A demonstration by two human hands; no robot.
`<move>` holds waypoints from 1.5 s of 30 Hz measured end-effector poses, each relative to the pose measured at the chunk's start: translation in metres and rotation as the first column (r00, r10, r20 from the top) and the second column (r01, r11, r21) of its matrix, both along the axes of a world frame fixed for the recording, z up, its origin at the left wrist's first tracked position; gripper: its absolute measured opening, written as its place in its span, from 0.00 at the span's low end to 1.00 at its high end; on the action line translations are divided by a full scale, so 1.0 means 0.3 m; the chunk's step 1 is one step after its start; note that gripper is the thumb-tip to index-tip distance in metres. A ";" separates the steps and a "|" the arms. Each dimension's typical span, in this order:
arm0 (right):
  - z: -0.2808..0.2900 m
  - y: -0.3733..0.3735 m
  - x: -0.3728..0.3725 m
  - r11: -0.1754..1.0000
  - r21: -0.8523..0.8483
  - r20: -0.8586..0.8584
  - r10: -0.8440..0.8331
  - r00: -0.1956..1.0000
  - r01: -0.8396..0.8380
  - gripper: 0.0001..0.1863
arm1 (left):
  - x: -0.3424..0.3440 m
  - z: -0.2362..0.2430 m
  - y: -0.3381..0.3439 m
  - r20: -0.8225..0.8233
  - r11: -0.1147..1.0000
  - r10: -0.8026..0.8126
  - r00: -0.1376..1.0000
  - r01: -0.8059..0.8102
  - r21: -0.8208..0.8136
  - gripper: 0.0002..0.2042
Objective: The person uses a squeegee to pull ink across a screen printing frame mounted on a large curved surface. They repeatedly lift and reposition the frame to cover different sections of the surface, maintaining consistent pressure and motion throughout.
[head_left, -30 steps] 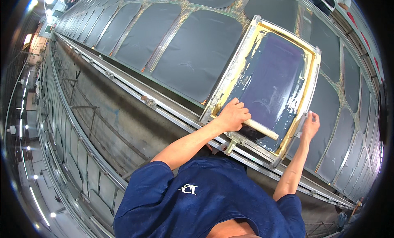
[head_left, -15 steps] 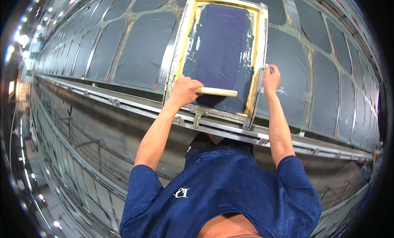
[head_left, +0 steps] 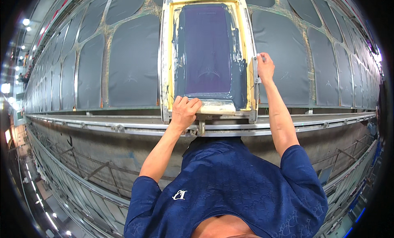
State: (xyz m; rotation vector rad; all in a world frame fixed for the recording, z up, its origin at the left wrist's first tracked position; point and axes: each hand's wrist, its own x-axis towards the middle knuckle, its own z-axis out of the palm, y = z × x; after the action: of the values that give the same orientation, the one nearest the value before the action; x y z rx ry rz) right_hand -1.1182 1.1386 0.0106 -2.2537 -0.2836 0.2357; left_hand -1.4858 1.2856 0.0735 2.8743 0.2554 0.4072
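My left hand (head_left: pixel 186 112) is closed around the left end of a pale bar (head_left: pixel 217 108), at the near end of the frame (head_left: pixel 166 57). The bar lies across the frame, nearer me than its purple patch (head_left: pixel 207 49). My right hand (head_left: pixel 266 68) is at the frame's right side with bent fingers; I cannot tell if they grip it. The frame sits on the long worktop (head_left: pixel 105 69), with dark sheets (head_left: pixel 132 65) to its left and right. A metal rail (head_left: pixel 295 130) runs past its near end.
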 end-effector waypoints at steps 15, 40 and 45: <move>0.265 0.439 0.364 0.805 -0.029 0.319 0.569 0.758 -0.592 0.26 | 0.955 -0.129 0.939 0.157 0.996 -0.013 0.988 -0.002 0.092 0.16; 0.223 0.773 0.259 0.390 -0.429 -0.072 0.884 0.461 -0.815 0.21 | 0.895 0.037 0.839 -0.368 0.967 0.073 0.927 -0.156 -0.199 0.18; 0.210 0.381 -0.095 0.441 -0.419 0.034 0.881 0.471 -0.794 0.15 | 0.529 0.027 0.476 -0.258 0.965 0.029 0.966 -0.095 -0.245 0.13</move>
State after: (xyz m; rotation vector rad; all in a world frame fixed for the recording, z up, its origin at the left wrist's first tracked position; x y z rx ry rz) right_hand -1.1468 1.2528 0.0735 -2.2708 -1.6783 0.5638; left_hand -1.3271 1.4285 0.0815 2.6622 0.4107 0.0121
